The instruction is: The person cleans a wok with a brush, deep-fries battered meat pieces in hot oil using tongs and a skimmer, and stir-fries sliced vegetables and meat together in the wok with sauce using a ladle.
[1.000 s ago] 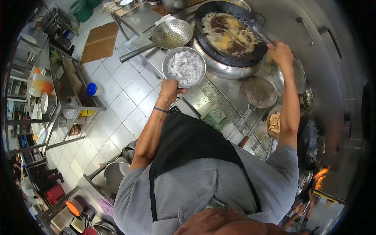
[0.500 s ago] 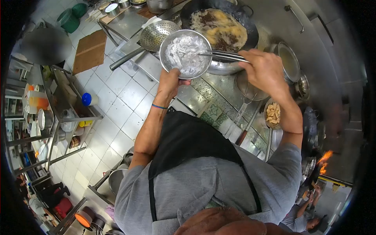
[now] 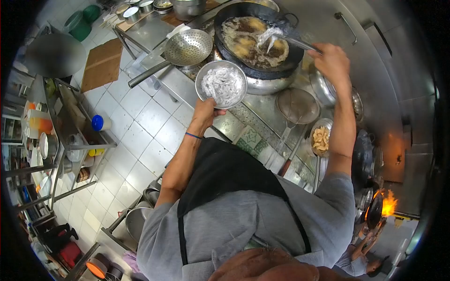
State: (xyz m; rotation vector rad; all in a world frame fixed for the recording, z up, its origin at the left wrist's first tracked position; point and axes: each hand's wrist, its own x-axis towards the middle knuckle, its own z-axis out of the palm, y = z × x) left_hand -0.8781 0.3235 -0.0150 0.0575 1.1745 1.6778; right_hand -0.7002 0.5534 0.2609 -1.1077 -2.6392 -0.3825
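Note:
My left hand (image 3: 205,112) grips the near edge of a metal bowl (image 3: 198,89) holding white, flour-coated pieces (image 3: 222,85). The bowl is held out in front of a black wok (image 3: 255,73) full of bubbling oil (image 3: 246,29). My right hand (image 3: 333,65) is closed around metal tongs (image 3: 302,43) reaching over the wok's right side. From the tips of the tongs hangs a white-coated piece (image 3: 270,36), just above the oil. Several golden pieces (image 3: 243,47) are frying below it.
A perforated strainer (image 3: 190,47) rests left of the wok, its handle jutting over the floor. Right of me lie a mesh skimmer (image 3: 297,107) and a bowl of fried pieces (image 3: 320,139). A flame (image 3: 389,203) burns near another person (image 3: 358,257) at lower right.
My right hand has lifted the tongs out of the bowl and up over the wok with a coated piece. The bowl has moved slightly lower in view. The flame has grown.

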